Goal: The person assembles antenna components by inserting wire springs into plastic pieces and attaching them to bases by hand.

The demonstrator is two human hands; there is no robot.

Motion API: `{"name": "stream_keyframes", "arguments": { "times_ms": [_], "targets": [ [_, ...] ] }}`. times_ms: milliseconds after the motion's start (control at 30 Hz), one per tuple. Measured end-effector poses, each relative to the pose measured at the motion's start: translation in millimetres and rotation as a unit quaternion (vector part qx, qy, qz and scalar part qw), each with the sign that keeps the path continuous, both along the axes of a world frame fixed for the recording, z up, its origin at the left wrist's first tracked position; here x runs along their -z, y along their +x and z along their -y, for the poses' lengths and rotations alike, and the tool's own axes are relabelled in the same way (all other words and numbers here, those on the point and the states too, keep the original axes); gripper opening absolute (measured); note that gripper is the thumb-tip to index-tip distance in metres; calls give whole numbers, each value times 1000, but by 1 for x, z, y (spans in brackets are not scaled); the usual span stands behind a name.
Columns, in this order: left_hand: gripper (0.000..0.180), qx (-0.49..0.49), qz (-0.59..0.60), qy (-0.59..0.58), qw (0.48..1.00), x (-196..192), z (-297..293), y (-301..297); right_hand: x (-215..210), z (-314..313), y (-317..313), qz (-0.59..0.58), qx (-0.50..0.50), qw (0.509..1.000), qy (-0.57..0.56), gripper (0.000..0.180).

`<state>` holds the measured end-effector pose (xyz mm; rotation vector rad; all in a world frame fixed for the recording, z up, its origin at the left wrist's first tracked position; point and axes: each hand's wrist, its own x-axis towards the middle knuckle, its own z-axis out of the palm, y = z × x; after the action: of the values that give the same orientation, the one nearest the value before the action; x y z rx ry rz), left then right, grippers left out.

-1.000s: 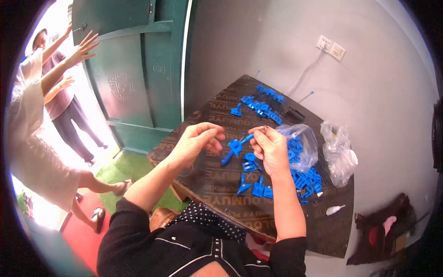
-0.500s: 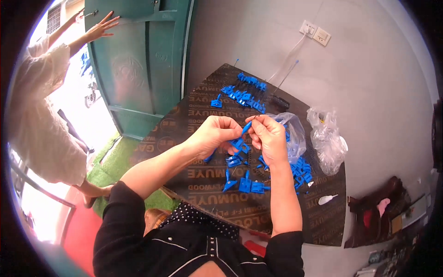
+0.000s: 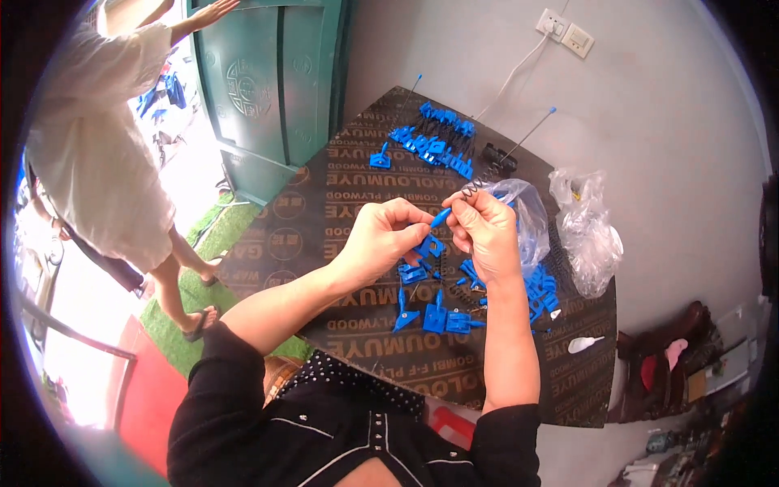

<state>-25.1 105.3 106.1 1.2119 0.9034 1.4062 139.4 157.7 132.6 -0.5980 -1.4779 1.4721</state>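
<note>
Slim tapered blue plastic piece (image 3: pixel 441 217) | between the hands, above dark printed plywood worktop (image 3: pixel 312 231) | long axis slanting up-right | left hand (image 3: pixel 380 241) pinches lower end; right hand (image 3: pixel 490 234), equally near, pinches upper

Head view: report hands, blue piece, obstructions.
Left hand pinching tapered blue plastic piece. Right hand pinching black coil at its upper tip. Transparent plastic bag close beside right hand.
</note>
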Motion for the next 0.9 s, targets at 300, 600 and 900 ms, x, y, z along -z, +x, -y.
{"name": "stream_keyframes", "arguments": {
  "times_ms": [300, 600, 900],
  "targets": [
    [15, 66, 15, -73, 995, -16, -5, -7, 0, 0, 1, -2, 22, 1000, -12, 13],
    [14, 209, 165, -158, 951, -5, -14, -18, -1, 2, -1, 18, 13, 999, -38, 13],
    [14, 166, 157, -120, 966, 3, -9, -15, 2, -1, -2, 22, 0, 999, -35, 11]
  ]
}}
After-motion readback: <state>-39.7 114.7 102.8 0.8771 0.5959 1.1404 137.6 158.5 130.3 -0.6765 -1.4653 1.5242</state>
